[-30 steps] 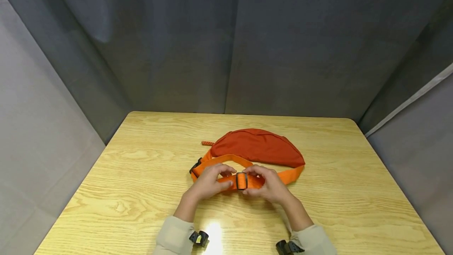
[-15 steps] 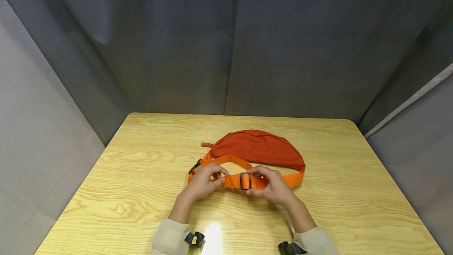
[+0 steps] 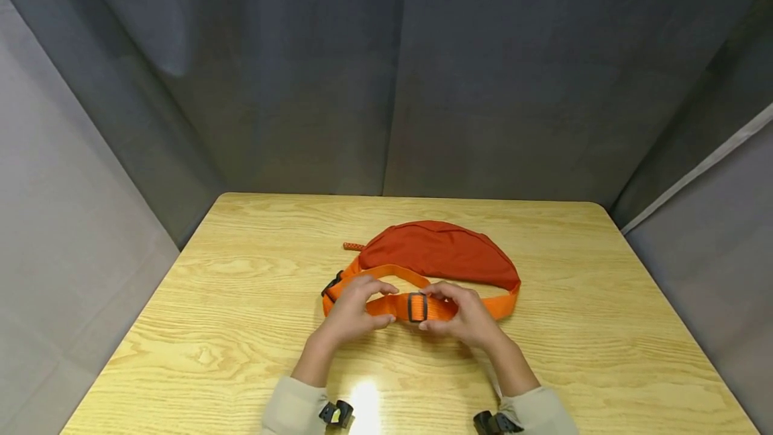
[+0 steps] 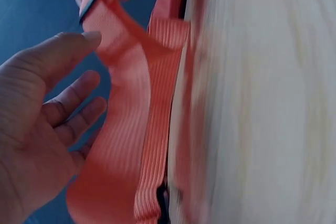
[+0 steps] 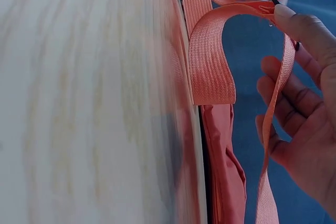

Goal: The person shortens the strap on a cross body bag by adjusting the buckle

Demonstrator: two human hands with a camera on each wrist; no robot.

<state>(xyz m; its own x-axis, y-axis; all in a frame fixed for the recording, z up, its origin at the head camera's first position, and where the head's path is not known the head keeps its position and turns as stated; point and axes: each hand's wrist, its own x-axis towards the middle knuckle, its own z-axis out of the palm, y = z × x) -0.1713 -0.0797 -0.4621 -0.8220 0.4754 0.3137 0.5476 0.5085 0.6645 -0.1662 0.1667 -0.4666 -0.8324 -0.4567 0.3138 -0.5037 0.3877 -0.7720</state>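
Observation:
A red waist bag (image 3: 441,254) lies on the table, its orange strap (image 3: 382,305) looped in front. My right hand (image 3: 468,317) pinches the strap's dark slide buckle (image 3: 417,307) between thumb and fingertips, lifting that part above the table. In the right wrist view a loose length of webbing (image 5: 272,124) hangs past the palm. My left hand (image 3: 353,311) is around the strap just left of the buckle. Its thumb (image 4: 68,51) lies along the webbing and the fingers are relaxed and apart, not pinching it in the left wrist view.
A black side-release buckle (image 3: 332,283) is at the strap's left end. A patterned zipper pull (image 3: 353,246) sticks out left of the bag. The wooden table (image 3: 211,327) is bordered by dark grey curtains (image 3: 302,86) behind and lighter panels (image 3: 60,220) at the sides.
Both hands and the slide buckle have shifted slightly apart and right. The left hand slid left along the strap, fingertips closed on it, then came back toward the buckle with its fingers spread.

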